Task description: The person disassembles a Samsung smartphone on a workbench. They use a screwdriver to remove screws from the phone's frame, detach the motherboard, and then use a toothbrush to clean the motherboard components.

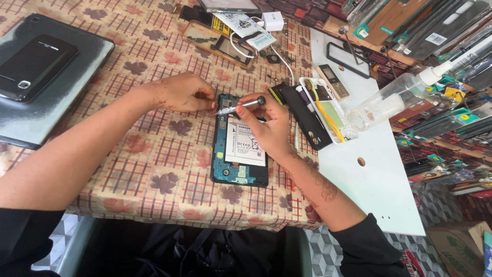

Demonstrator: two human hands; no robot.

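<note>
The table (128, 169) under me wears a checked cloth w/ leaf print, and a white board (374, 174) lies over its right side. Far left sits a big dark tablet (77, 77), face down, w/ a black phone (33, 66) lying on top of it. Centre, right in front of me, is the opened phone (239, 174): back cover off, blue frame showing, white battery (246, 146) in the middle, lying flat on the cloth. Just right of it a black panel (307, 120) and a white phone shell (330, 110) w/ a yellow strip lie side by side, at the board's edge. A clear spray bottle (394, 97) lies tilted on the board, nozzle pointing up-right; near it a small keypad phone (333, 81). At the top, a charger plug (273, 21) w/ white cable and some loose parts. My left hand (182, 92) rests at the phone's top-left corner, fingers curled, tips pressed on the frame, so that grip is closed against the phone. My right hand (269, 125) lies over the phone's upper right, its grip closed on a small screwdriver (241, 106): metal shaft, dark round cap, lying nearly level, tip pointing left to the top edge of the phone, just beside my left fingertips. Can't tell if the tip sits in a screw; too small.
</note>
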